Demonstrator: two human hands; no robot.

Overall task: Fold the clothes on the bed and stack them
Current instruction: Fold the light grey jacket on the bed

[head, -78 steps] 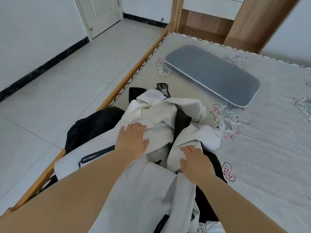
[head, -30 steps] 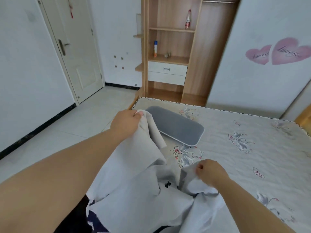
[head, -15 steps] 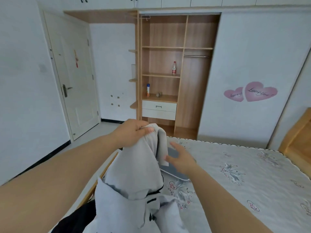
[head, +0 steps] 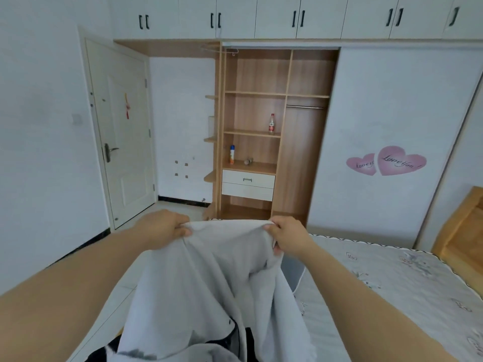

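A light grey garment hangs in front of me, held up by its top edge. My left hand grips the left end of that edge and my right hand grips the right end, with the cloth stretched between them. The garment's lower part drapes down over dark clothes at the bottom of the view. The bed with its patterned grey-white sheet lies to the right.
A grey pillow peeks out behind the garment on the bed. An open wooden wardrobe with shelves, bottles and drawers stands ahead. A white door is at the left, and a wooden headboard at the far right.
My right hand moved up and took hold of the garment's top edge. Both hands now hold the garment spread out, and my view has tilted higher towards the wardrobe.
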